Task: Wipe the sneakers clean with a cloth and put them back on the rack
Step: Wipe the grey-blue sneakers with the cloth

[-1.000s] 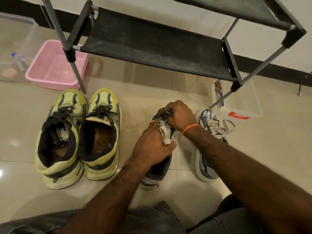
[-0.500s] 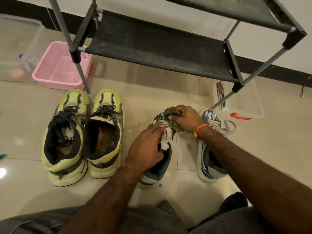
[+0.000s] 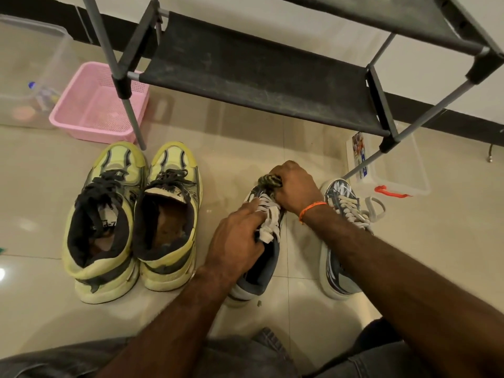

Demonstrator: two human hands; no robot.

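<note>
Four sneakers sit on the floor [image 3: 245, 137] in front of the rack [image 3: 259, 75], none yet back on its shelf. Furthest left, a pink basket [image 3: 92, 113] stands by the rack's leg, and the yellow pair [image 3: 131, 219] rests side by side, toes toward the rack, untouched by either hand.

Next comes the left hand [image 3: 234, 238], lying over the lace area of the dark sneaker [image 3: 261, 268]. Its fingers are curled onto the white laces and tongue, pinning the shoe so it cannot slide; the wrist is bent slightly and the forearm runs up from the lower left.

At the toe of that same shoe, the right hand [image 3: 293, 184] is fisted tightly around a bunched striped cloth [image 3: 270, 181], knuckles up, an orange band at the wrist, forearm crossing over the second dark sneaker [image 3: 338, 241], which stands just beside and untouched.

The step in hand looks like wiping the toe cap. To do it well, the left hand should hold firm while the right makes short, pressing strokes around the toe and down the sidewall, refolding the cloth to a clean face as it soils. The bunched grip gives pressure but little contact area; spreading the cloth flatter would probably cover more.
</note>
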